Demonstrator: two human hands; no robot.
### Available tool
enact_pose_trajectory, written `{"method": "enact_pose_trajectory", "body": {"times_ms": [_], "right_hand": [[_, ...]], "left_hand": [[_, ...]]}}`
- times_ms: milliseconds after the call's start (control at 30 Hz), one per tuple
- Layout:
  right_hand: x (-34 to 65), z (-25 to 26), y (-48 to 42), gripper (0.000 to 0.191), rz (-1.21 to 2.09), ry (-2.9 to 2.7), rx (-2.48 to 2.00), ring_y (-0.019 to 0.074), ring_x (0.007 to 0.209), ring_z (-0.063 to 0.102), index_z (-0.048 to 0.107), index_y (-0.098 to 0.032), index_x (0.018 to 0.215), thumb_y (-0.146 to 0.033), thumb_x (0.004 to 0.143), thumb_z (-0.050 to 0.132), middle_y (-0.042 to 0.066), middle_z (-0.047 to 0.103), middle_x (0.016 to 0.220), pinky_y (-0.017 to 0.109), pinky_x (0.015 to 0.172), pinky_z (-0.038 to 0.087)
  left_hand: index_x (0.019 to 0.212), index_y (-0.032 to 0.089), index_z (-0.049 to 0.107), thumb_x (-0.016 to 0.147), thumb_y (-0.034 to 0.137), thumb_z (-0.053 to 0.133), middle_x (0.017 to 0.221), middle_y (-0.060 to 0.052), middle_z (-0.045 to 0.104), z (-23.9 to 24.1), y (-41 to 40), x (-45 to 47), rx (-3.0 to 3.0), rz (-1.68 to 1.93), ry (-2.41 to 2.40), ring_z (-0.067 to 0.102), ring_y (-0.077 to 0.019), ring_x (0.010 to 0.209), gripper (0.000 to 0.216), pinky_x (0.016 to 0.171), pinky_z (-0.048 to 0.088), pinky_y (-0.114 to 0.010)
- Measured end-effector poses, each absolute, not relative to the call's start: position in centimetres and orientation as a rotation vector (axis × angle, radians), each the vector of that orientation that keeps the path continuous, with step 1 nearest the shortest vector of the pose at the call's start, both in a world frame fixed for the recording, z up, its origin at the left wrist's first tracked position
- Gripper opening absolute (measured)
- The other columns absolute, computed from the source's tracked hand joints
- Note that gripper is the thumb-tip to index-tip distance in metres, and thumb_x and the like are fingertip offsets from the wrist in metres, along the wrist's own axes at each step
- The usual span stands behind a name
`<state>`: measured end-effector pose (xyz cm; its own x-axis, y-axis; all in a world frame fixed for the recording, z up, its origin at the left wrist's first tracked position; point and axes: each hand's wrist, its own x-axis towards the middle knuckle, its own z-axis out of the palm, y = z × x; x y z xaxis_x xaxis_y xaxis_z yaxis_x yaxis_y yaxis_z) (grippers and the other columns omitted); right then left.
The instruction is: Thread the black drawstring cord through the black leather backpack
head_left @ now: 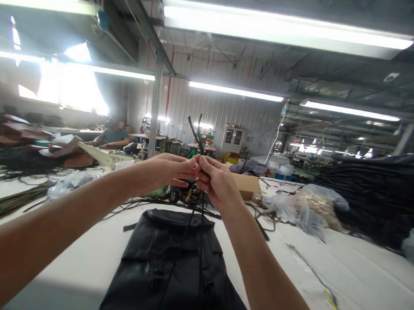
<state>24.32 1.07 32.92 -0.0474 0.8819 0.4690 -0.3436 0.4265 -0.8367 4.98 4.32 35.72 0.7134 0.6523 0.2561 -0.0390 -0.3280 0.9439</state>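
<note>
Fingers (pixel 189 165) of our left hand (pixel 168 169) pinch a thin black cord (pixel 198 136), and the right hand (pixel 216 181) meets it knuckle to knuckle, its fingers pressed shut on the same cord. We hold it raised at arm's length, above the desk (pixel 325 272). Two stiff, rounded cord ends poke up above our grip, one tilted left, one nearly upright. Below the hands two slender strands hang straight down to the black backpack (pixel 173 269). That bag lies flat on the desk just under our wrists, its smooth, faintly glossy leather-like skin catching the light, flap and pocket seams showing. The desk is broad, pale and matte. Beyond the bag sits a tangle of dark cords and small hardware (pixel 184 195), beside a brown cardboard box (pixel 247 185). Crinkled clear plastic bags (pixel 308 206) lie to the right, before a high stack of black material (pixel 374 196). Far left, another person (pixel 112 136) sits at a bench.
</note>
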Motion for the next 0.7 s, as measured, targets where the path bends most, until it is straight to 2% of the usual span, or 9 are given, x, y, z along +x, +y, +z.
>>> {"method": "enact_pose_trajectory", "body": {"times_ms": [100, 267, 367, 533, 700], "right_hand": [[24.2, 32.7, 1.1, 0.048, 1.129, -1.241, -0.586, 0.0068, 0.056, 0.031, 0.074, -0.018, 0.089, -0.052, 0.071, 0.102, -0.004, 0.057, 0.074, 0.022, 0.045, 0.025], [23.7, 32.7, 1.1, 0.054, 1.133, -1.258, -0.589, 0.0072, 0.057, 0.036, 0.070, -0.017, 0.086, -0.056, 0.068, 0.103, -0.003, 0.058, 0.073, 0.021, 0.046, 0.029], [23.4, 32.7, 1.2, 0.060, 1.108, -1.269, -0.588, 0.0068, 0.056, 0.036, 0.069, -0.017, 0.086, -0.062, 0.067, 0.103, -0.004, 0.056, 0.072, 0.020, 0.046, 0.029], [23.1, 32.3, 1.4, 0.063, 1.064, -1.291, -0.608, 0.0067, 0.054, 0.036, 0.071, -0.015, 0.086, -0.067, 0.069, 0.100, -0.004, 0.055, 0.069, 0.021, 0.045, 0.030], [23.1, 31.9, 1.4, 0.061, 1.043, -1.300, -0.635, 0.0071, 0.054, 0.039, 0.071, -0.015, 0.083, -0.067, 0.067, 0.100, -0.002, 0.059, 0.071, 0.022, 0.045, 0.032]], "left_hand": [[0.113, 0.022, 0.086, 0.092, 0.073, 0.081, 0.131, -0.017, 0.079, 35.1, 4.8, 5.2, 1.793, 0.800, 0.459, 0.073, -0.0360, 0.127, 0.055, 0.112, 0.057, -0.049], [0.110, 0.021, 0.087, 0.089, 0.065, 0.088, 0.102, -0.011, 0.081, 35.6, 5.4, 6.0, 1.707, 1.004, 0.397, 0.075, -0.0251, 0.098, 0.049, 0.104, 0.060, -0.043], [0.102, 0.017, 0.088, 0.078, 0.067, 0.095, 0.094, -0.011, 0.081, 35.9, 4.9, 6.5, 1.713, 1.075, 0.432, 0.072, -0.0236, 0.088, 0.055, 0.101, 0.061, -0.043], [0.092, 0.017, 0.088, 0.072, 0.067, 0.097, 0.084, -0.010, 0.079, 35.6, 4.0, 7.0, 1.766, 1.167, 0.488, 0.068, -0.0229, 0.079, 0.054, 0.082, 0.059, -0.037], [0.085, 0.018, 0.088, 0.069, 0.062, 0.099, 0.075, -0.007, 0.076, 35.3, 4.1, 7.1, 1.729, 1.250, 0.524, 0.067, -0.0221, 0.074, 0.048, 0.083, 0.056, -0.038]]}}
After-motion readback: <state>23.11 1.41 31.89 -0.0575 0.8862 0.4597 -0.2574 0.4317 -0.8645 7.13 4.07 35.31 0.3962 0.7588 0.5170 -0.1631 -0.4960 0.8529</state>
